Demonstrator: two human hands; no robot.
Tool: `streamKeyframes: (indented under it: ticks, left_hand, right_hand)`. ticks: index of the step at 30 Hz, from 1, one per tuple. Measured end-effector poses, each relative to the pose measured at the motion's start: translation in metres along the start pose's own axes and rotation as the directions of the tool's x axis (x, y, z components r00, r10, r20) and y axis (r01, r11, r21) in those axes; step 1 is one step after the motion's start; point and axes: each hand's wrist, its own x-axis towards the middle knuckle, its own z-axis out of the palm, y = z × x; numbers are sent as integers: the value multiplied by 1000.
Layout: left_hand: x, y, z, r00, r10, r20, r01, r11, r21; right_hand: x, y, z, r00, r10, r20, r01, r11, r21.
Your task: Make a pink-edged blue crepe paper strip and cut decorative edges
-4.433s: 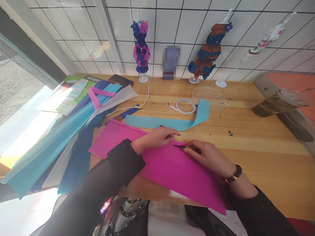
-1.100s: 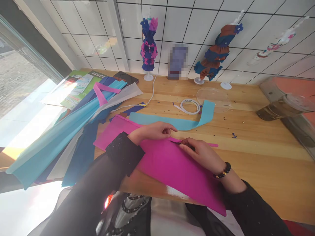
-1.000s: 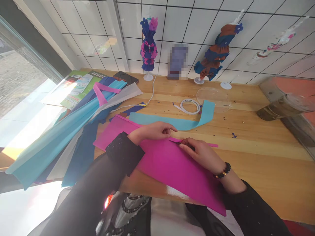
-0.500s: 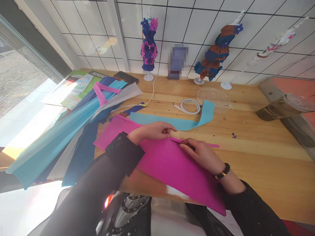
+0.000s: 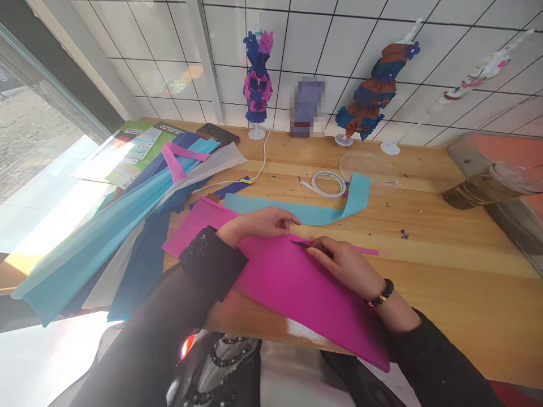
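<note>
A sheet of magenta crepe paper point(image 5: 288, 277) lies across the front of the table and hangs over its edge. My left hand point(image 5: 274, 221) is closed, with curled fingers pinching the paper's far edge. My right hand point(image 5: 339, 257) grips a pair of dark scissors point(image 5: 300, 244); their blades point left at the paper just below my left fingers. The scissor handles are hidden in my palm. Past my right knuckles a narrow magenta strip point(image 5: 368, 251) sticks out. Behind my hands, a light blue paper strip point(image 5: 320, 213) curls up at its right end.
Rolled crepe papers point(image 5: 114, 220) pile up at the left beside a phone point(image 5: 218, 134). A tape roll point(image 5: 328, 184) and a clear plastic lid point(image 5: 369, 172) lie farther back. Dressed figures point(image 5: 258, 85) on stands line the tiled wall. A drink cup point(image 5: 487, 183) stands right.
Both hands have shifted slightly left. The scissors have moved a little left along the magenta paper, close to its far edge.
</note>
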Motion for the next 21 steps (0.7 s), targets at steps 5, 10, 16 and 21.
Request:
streamKeyframes:
  ticks: [5,10,16,21]
  left_hand:
    - [-1,5,-2,1000,-12,2,12,1000,2]
    - [-1,4,-2,1000,-10,-1,10,1000,9]
    - [0,-1,-1,1000,2,2,-2,1000,-18]
    - [-1,0,-2,1000,10,-1,-10,1000,-17]
  right_hand:
    - [4,-2,1,1000,-4,-3,4,1000,-10]
    - [8,-4,2,1000,-3,13,3,999,-39]
    - [9,-5,0,1000,-1,30,3,999,-42]
    - [9,-3,1,1000,-7,28,8,999,-37]
